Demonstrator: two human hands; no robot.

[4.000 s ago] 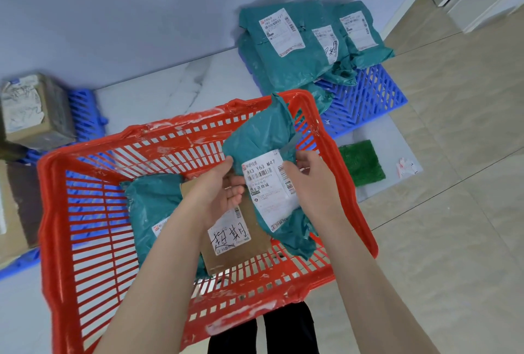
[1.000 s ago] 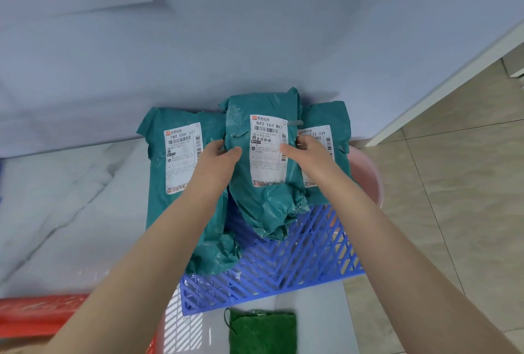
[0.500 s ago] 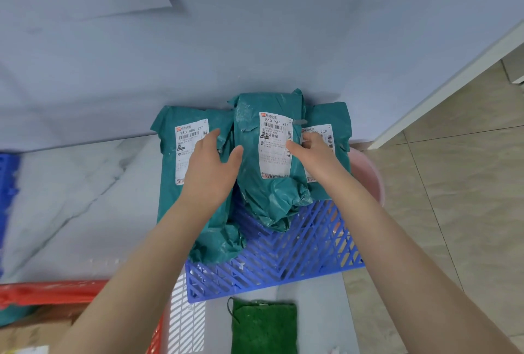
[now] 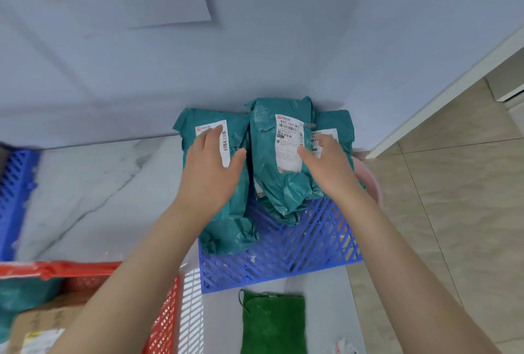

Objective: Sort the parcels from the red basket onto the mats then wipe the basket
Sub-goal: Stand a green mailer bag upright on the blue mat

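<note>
Leaning on wall [image 4: 283, 56], middle teal parcel [image 4: 279, 172] is propped on blue mat [image 4: 283, 257] | left hand [image 4: 211, 175], right hand [image 4: 329, 169]: fingers straight, nothing gripped | risk: parcel could be toppled if brushed.

Forearms are bare along their whole visible length, likewise the left hand [image 4: 211, 175] and right hand [image 4: 330, 168].
</note>
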